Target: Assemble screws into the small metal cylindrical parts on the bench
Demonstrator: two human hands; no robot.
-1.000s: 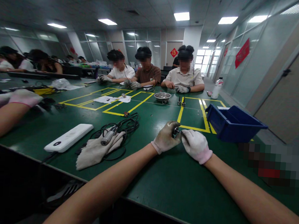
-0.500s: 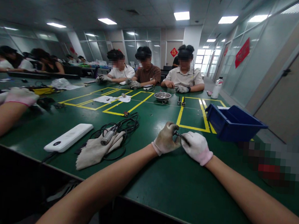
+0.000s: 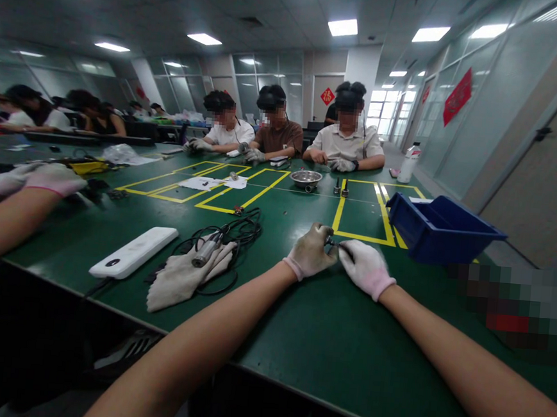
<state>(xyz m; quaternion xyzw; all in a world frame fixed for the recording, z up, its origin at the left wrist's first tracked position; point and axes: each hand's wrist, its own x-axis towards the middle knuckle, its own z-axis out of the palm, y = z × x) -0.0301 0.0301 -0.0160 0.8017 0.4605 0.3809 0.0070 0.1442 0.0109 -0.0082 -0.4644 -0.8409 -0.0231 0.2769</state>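
In white work gloves with pink cuffs, my two hands meet above the green table. My left hand [image 3: 311, 253], its glove stained grey, is closed around a small dark metal part [image 3: 330, 241]. Fingertips of my right hand [image 3: 366, 267] pinch the part's thin right end. Most of this part is hidden by the fingers, so its exact kind cannot be told. Beyond the hands, two dark metal pieces with wider bases [image 3: 341, 189] stand upright near the yellow tape. A shiny metal bowl [image 3: 306, 178] sits to their left, with a small metal ring [image 3: 309, 188] at its front.
A blue bin [image 3: 444, 237] stands right of my hands. To the left lie a grey cloth [image 3: 171, 283], a metal cylindrical tool [image 3: 206, 252] with a black cable, and a white power bank [image 3: 135, 253]. A co-worker's gloved hands [image 3: 54, 179] work at far left; three people sit opposite.
The view has shifted slightly, moving the table's things a little rightward. My right hand has drawn closer to my left, and less of the dark part's rod shows between them.
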